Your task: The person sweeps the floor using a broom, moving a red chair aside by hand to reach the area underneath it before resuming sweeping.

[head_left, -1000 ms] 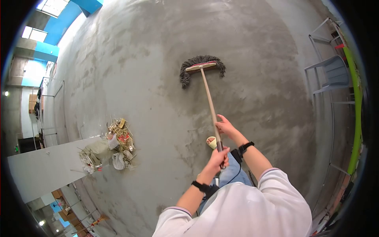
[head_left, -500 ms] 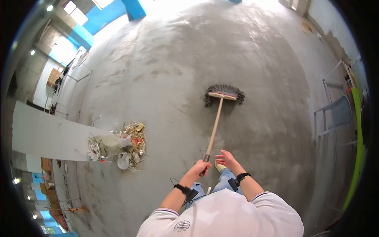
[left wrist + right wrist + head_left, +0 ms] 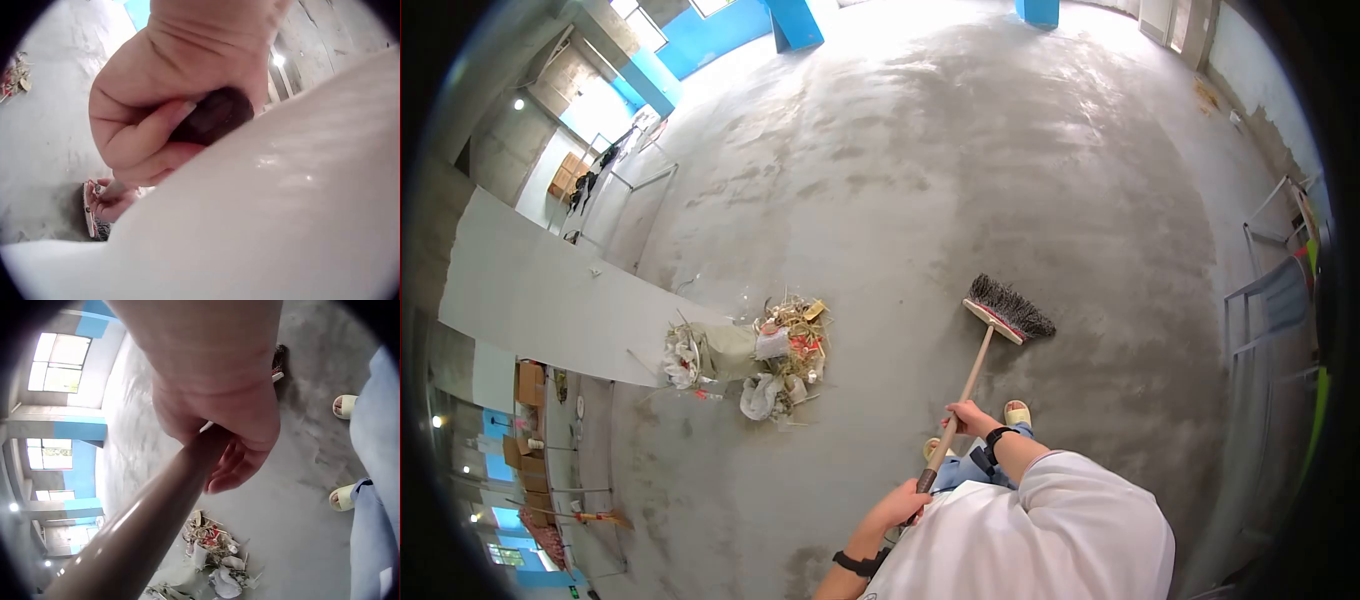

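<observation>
Fingers of the left hand (image 3: 894,508) curl round the butt (image 3: 220,117) of the mop (image 3: 968,384), those of the right hand (image 3: 973,418) round its shaft (image 3: 941,450) nearer the head (image 3: 1012,308).

In here, daylight from the windows (image 3: 62,362) glares on the far floor (image 3: 1000,150); small lamps (image 3: 519,104) glow at left. The pole (image 3: 140,519) carries a sheen. Dark, curved edges bend all views; the left wrist view looks soft.
</observation>
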`<state>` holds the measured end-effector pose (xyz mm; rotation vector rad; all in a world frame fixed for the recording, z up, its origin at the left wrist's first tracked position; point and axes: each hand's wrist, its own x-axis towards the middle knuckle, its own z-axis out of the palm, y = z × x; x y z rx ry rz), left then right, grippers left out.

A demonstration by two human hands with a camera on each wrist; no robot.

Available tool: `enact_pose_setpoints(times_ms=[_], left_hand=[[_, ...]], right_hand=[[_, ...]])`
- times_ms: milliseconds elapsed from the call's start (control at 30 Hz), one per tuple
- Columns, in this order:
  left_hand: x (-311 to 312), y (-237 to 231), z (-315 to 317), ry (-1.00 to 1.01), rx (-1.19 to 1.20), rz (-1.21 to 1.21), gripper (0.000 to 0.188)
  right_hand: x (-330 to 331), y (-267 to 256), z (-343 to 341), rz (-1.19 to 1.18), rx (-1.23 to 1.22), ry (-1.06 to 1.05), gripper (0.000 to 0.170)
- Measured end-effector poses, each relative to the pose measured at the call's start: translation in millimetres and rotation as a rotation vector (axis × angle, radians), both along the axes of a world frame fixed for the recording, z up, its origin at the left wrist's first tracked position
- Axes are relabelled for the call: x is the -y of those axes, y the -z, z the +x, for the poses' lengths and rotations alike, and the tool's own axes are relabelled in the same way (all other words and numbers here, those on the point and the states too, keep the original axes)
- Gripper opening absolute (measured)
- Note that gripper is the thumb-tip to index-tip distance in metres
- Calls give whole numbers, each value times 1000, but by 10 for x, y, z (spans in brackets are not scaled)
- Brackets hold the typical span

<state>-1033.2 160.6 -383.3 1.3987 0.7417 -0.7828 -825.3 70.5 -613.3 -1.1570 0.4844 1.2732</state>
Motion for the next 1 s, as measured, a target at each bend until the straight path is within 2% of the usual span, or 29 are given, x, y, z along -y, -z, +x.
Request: enact_pose_setpoints(times_ms=[100,167,233,267,300,367,400,433,467,500,533,567,600,633,667,733,900,933,967,1000], left_hand=[[-185,-36,-348,-62,-42,-8,15],[-252,-49,-583,-189,-82,-69,16],[-326,-15,-862,-235,-77,-76,17],[-344,-7,-987,-292,-64,-86,18],[-366,-25,-1077,-287,-90,-97,18],[-421,-61,-1206,-391,-93,-47,24],[-460,-110,-1228,-388,-74,46,28],[-465,-219,-1236,-386,-93,32,28],[-445,-494,-1149,-316,-37,368,31],[-480,-616,-1050,-236,26,706,35],[-569,-395,-1157,-191,-79,637,35],[-683,-153,-1352,-143,-180,575,35],[-659,-189,-1426,-178,-156,633,35],[-616,-196,-1340,-216,-126,691,35],[-707,-11,-1151,-200,-123,700,35],[-771,377,-773,-223,-66,653,33],[-803,1260,-172,-262,5,504,30],[-766,1331,-118,-275,10,470,29],[-729,1360,-61,-291,18,436,29],[-739,1368,34,-303,36,407,28]], right_hand=[[-326,158,-309,-95,-30,-108,27],[-486,213,-502,-110,-62,-94,27],[-654,246,-641,-84,27,-383,24],[-740,87,-739,-106,35,-319,19],[-858,114,-838,-117,9,-316,19],[-1036,177,-1017,-131,65,-300,9],[-1128,205,-1080,-147,41,-302,9],[-1244,236,-1099,-177,177,-386,13],[-1340,287,-1078,-205,319,-472,17],[-1402,334,-1120,-241,323,-498,22],[-1454,354,-1169,-272,329,-518,27],[-1486,433,-1295,-335,435,-498,30],[-1524,519,-1404,-396,538,-474,34],[-1515,424,-1338,-380,507,-502,38],[-1475,289,-1277,-364,472,-528,42],[-1373,453,-1284,-332,421,-483,47],[-1561,764,-278,-511,424,-599,48],[-1629,851,29,-490,481,-630,49],[-1753,719,453,-540,550,-666,46],[-1812,808,820,-521,527,-620,47]])
